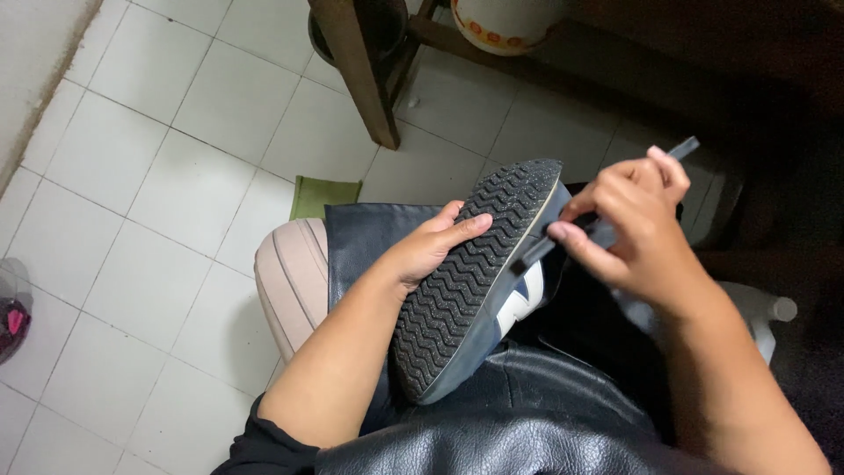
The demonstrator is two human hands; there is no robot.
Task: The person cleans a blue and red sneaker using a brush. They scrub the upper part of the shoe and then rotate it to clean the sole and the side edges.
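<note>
- The shoe (479,281) lies sole-up across the person's lap, on a black leather apron (519,422) that covers the knees; its dark zigzag tread faces the camera, toe toward the top of the view.
- The left hand (431,246) is closed around the shoe's left side, thumb pressed flat on the tread near the toe, holding it steady.
- The right hand (629,224) is closed in a pinch on a thin dark strip-like tool (681,148), whose far end sticks out past the knuckles; its near end meets the shoe's right edge, at the seam between sole and blue upper.
- As for progress, the sole looks seated along most of its edge, so I judge the work to be at the toe-side seam. Whether the rest of the edge is finished cannot be told, since the far side of the shoe is hidden.
- Around: a white tiled floor (158,202), a green cloth (323,195) lying on it just beyond the knee, a wooden furniture leg (356,70) further off, and a white bowl with orange marks (501,22) at the top edge.
- Another shoe with pink (10,321) sits at the floor's left edge, well apart.
- Nothing stands between the hands and the shoe; the right side of the view is too dark to read.
</note>
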